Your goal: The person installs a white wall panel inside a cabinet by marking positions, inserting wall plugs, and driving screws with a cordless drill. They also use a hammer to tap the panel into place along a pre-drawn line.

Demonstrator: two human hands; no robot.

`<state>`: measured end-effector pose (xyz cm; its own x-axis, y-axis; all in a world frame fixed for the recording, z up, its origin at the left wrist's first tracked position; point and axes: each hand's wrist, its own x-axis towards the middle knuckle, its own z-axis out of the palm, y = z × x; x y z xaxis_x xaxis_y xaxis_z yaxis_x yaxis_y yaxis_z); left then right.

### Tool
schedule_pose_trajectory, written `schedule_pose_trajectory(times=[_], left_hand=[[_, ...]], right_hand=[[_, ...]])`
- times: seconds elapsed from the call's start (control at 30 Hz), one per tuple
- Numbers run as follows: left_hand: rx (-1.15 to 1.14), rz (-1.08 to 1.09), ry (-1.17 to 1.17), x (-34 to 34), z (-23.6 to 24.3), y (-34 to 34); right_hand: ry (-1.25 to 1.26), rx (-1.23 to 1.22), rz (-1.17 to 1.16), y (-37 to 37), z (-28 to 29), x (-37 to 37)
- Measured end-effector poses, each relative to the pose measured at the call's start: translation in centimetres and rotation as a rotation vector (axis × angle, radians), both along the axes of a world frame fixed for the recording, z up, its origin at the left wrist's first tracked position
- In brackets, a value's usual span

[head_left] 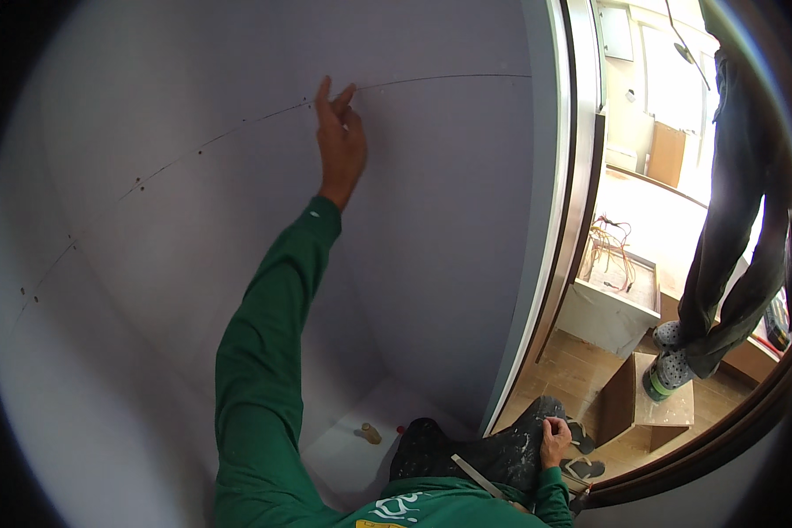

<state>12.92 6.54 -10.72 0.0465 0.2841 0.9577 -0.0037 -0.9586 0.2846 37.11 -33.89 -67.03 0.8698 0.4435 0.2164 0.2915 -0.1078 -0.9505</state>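
Note:
My left hand point(341, 145) is raised against the pale purplish wall point(449, 176). Its fingers are apart, their tips by a thin dark line point(449, 77) that runs across the wall; I see nothing held in it. Small dark dots point(141, 185) lie in pairs along the line, above and below it. Low on the right, my right hand point(553, 442) rests by my paint-spotted dark trouser knee with its fingers curled together. Whether something small is between those fingers cannot be made out.
A tan cylindrical object point(371, 433) is on the white floor point(343, 431). Right of the door frame point(565, 176), a person in dark trousers point(730, 202) stands on a wooden box point(620, 392). Beyond are a white box point(620, 308) with wires point(620, 251) and sandals point(581, 466).

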Motion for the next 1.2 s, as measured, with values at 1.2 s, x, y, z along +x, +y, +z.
schedule_pose_trajectory(times=[1.2], left_hand=[[-1.341, 0.053, 0.834, -14.8, -69.2, -23.3]], right_hand=[[-0.225, -0.628, 0.419, -4.9, 0.2, 10.2]])
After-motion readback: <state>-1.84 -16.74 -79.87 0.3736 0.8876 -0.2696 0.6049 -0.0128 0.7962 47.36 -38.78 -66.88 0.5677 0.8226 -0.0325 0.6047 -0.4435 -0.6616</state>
